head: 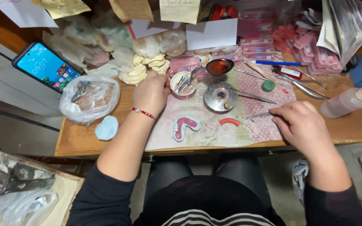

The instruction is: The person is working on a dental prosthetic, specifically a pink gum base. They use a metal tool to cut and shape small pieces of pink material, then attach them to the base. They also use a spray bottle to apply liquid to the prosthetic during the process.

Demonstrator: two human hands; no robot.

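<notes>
My left hand (151,93) reaches forward on the small wooden table (93,142), its fingers at a round pink cup (184,86) holding several metal tools. A red bead bracelet (142,112) circles that wrist. My right hand (300,123) rests on the pink patterned cloth (214,134), fingers closed on a thin metal instrument (259,115) that points left. Between the hands lie a dental model with pink wax (184,126), a curved red wax strip (230,121) and a round metal burner (221,96) with a small flame.
A smartphone (47,65) with a lit screen lies at the far left. A plastic bag (89,98) and a pale blue lump (107,127) sit near it. Plaster casts (143,65), pink boxes (256,39), a ladle (219,66), loose tools (302,86) and a plastic bottle (346,101) crowd the back and right.
</notes>
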